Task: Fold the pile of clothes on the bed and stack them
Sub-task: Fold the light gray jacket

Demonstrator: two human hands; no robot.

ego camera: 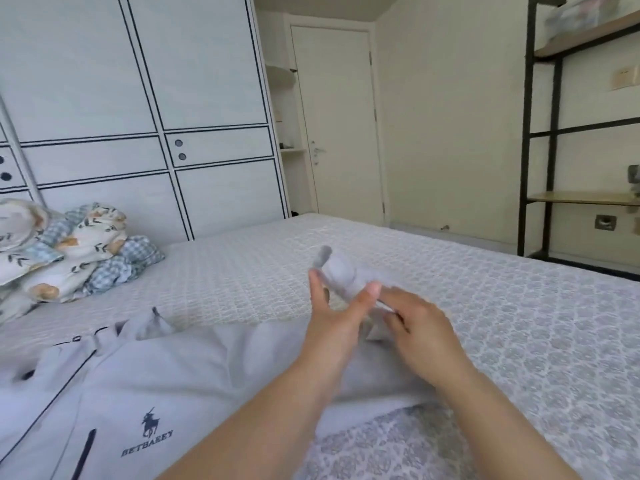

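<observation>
Reaching out over the bed [450, 278], both forearms meet mid-frame: the left hand [332, 306] has thumb and fingers clamped on a grey sock [337, 271], the right hand [415, 323] pinches its lower end, above the shirt [156, 375] lying spread on the bed.

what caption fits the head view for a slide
Both hands, left hand and right hand, hold a small grey sock above a pale grey shirt on the bed.

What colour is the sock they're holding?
Light grey sock with a darker grey toe, head view.
</observation>
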